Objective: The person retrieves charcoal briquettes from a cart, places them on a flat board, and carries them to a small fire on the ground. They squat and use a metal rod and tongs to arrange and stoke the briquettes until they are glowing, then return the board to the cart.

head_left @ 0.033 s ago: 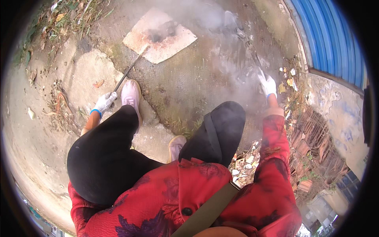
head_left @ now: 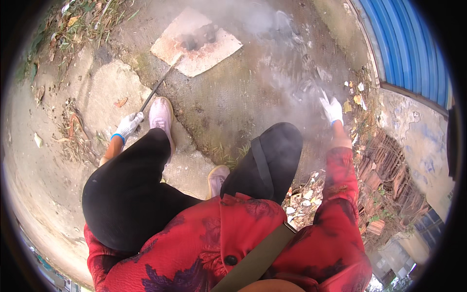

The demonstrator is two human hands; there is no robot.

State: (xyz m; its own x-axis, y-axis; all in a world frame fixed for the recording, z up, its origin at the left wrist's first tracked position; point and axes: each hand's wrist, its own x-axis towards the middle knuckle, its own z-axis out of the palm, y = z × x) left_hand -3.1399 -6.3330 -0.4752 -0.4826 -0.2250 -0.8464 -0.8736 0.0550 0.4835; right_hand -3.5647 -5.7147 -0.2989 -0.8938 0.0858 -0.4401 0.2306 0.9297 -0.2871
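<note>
My left hand (head_left: 128, 125), in a white glove with a blue cuff, is closed around a long dark rod (head_left: 158, 85). The rod's pale tip reaches the near edge of a square whitish board (head_left: 214, 57) stained reddish. Dark grey lumps (head_left: 188, 42) lie on that board, partly veiled by smoke. My right hand (head_left: 332, 109), also white-gloved, grips the near end of a long, thin metal tool (head_left: 323, 91). Smoke and grey ash (head_left: 287, 73) blur its far part, so I cannot make out its kind or its tip.
Cracked concrete (head_left: 107, 82) lies around my pink shoes (head_left: 161, 113). A blue corrugated panel (head_left: 408, 44) and a pale wall (head_left: 413, 131) stand at the right. Broken tiles and twigs (head_left: 384, 180) are heaped beside my right arm. Leaf litter (head_left: 78, 29) covers the far left.
My right hand has shifted slightly down and right with the metal tool, whose far part is harder to see. Smoke over the board has thinned. My left hand stays nearly still.
</note>
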